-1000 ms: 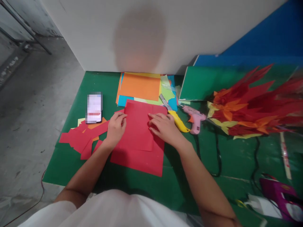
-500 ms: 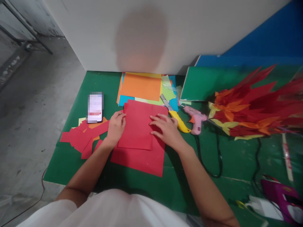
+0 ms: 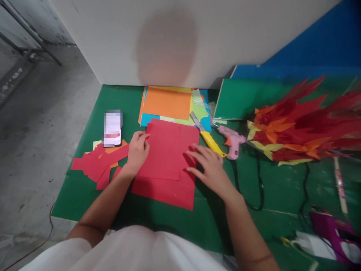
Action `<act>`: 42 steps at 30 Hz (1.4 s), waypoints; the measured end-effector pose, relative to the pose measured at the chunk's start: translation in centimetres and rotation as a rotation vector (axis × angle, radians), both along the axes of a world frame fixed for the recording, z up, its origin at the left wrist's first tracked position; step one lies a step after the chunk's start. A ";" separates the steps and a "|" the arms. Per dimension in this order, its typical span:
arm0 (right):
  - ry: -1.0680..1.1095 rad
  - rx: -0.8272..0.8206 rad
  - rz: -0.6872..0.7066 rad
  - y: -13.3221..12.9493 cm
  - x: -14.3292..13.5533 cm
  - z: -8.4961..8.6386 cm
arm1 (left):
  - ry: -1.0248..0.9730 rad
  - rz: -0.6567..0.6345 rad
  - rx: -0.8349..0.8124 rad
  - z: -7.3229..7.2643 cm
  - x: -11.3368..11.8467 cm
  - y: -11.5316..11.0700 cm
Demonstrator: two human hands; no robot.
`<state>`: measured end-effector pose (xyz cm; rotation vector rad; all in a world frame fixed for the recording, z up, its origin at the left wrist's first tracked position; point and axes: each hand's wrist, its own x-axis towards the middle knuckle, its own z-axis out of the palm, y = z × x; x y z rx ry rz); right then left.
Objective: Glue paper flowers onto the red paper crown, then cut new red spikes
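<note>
A smaller red paper sheet [image 3: 160, 154] lies on top of a larger red paper sheet [image 3: 169, 194], whose lower and right parts show beyond it. At the left edge of the smaller sheet is my left hand [image 3: 138, 152], its fingers curled and closed on the paper's edge. My right hand [image 3: 207, 165] is open, with fingers spread over the right edge of the larger sheet, a shadow beneath them. Just beyond this hand lies a yellow box cutter [image 3: 213, 143] with its blade end pointing away, beside a pink glue gun [image 3: 232, 143].
A phone [image 3: 113, 130] and red paper scraps [image 3: 96, 165] lie left. Coloured sheets [image 3: 169, 103] are stacked against the white panel [image 3: 113, 41]. Right are a flame-like paper piece [image 3: 296, 124], a black cord [image 3: 261, 188] and a purple device [image 3: 328, 233] on the green table [image 3: 135, 214].
My right hand has moved right and slightly toward me, off the smaller sheet, with its fingers spread. My left hand stays at the left edge.
</note>
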<state>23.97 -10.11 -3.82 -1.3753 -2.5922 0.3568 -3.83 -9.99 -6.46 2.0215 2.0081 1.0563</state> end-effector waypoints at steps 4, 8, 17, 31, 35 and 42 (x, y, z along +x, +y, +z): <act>-0.011 0.225 -0.282 2.4 1.0 0.0 | 0.058 0.052 -0.056 0.5 0.1 -0.2; -0.116 0.253 -0.348 4.0 1.0 -0.7 | 0.103 0.022 -0.026 0.8 0.5 -0.5; 0.044 0.262 -0.428 4.3 -0.1 -1.9 | 0.279 -0.757 -0.230 1.3 2.4 -1.3; 0.178 -0.163 -0.164 -5.2 3.7 0.3 | 0.367 -0.426 -0.315 1.0 2.4 -1.2; 0.112 -0.111 -0.151 -6.4 5.0 0.5 | 0.361 -0.442 -0.317 0.9 2.3 -1.0; 0.069 -0.050 -0.112 -6.7 6.0 0.7 | 0.415 -0.452 -0.309 1.2 2.8 -1.2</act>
